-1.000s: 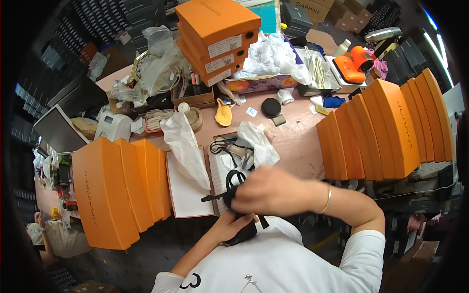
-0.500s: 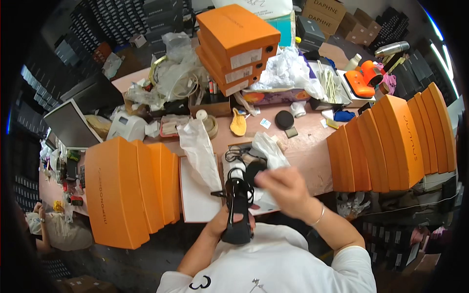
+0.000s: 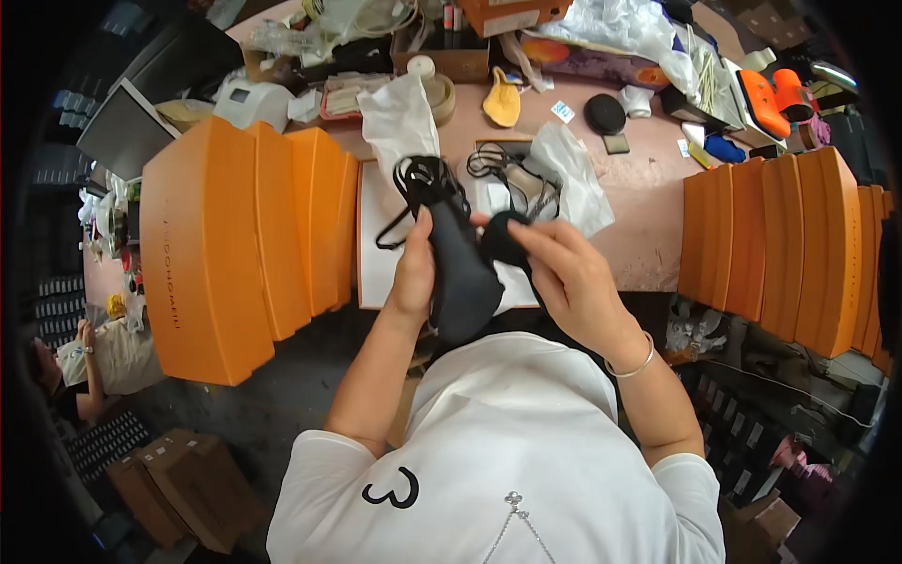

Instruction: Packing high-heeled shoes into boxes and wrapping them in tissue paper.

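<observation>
My left hand (image 3: 413,268) grips a black strappy sandal (image 3: 460,282) by its side, its smooth dark face toward me and its thin straps bunched at the far end. In my right hand (image 3: 573,282) is a round black pad (image 3: 505,240), pinched between thumb and fingers close beside the sandal. Whether the pad touches it I cannot tell. Beyond them, a second strappy sandal (image 3: 534,191) lies in an open shoebox, partly covered by white tissue paper (image 3: 573,179). Left of it is a white-lined box panel (image 3: 374,268) with more tissue (image 3: 402,122).
Orange shoeboxes (image 3: 211,273) stand in a row at the left, and another row (image 3: 770,244) at the right. Toward the back are a round black tin (image 3: 604,114), a yellow cloth piece (image 3: 502,99), tape rolls (image 3: 439,99) and a white device (image 3: 252,101). Another person (image 3: 85,376) sits far left.
The view has tipped down toward my body. The sandal has turned to show a broad smooth face, and my right hand with the pad has come in beside it.
</observation>
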Motion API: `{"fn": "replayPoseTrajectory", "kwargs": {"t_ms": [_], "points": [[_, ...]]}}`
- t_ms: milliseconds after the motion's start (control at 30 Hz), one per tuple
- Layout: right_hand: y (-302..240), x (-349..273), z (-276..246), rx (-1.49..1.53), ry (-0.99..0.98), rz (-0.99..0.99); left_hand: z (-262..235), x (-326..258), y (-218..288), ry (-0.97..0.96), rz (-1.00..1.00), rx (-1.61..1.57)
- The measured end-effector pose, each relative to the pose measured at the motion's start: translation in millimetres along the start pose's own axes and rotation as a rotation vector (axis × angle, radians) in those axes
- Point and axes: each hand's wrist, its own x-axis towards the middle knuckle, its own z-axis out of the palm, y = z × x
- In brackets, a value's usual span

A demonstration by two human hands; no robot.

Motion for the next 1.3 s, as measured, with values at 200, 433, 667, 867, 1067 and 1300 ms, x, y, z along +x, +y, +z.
{"fn": "replayPoseTrajectory", "kwargs": {"t_ms": [200,433,667,867,1067,1300], "points": [[-39.5,-24.1,27.7,-0.285,-0.300,-0.223,-5.4,28.9,15.9,0.162,0.250,0.060],[0.1,13.9,-6.6,-0.126,0.086,-0.271,-13.7,51.9,27.3,0.251,0.214,-0.238],[31.0,-26.9,-3.6,0.036,-0.395,-0.090,-26.3,63.3,6.2,0.202,0.195,-0.304],[133.0,-34.1,-84.2,-0.277,0.294,0.246,-6.2,70.3,17.9,0.168,0.239,-0.358],[268.3,-29.5,-81.1,-0.598,0.338,0.297,9.5,76.6,24.9,0.252,0.242,-0.218],[119.3,9.7,-91.0,0.710,0.002,0.383,16.7,36.4,39.8,0.071,0.226,1.065]]}}
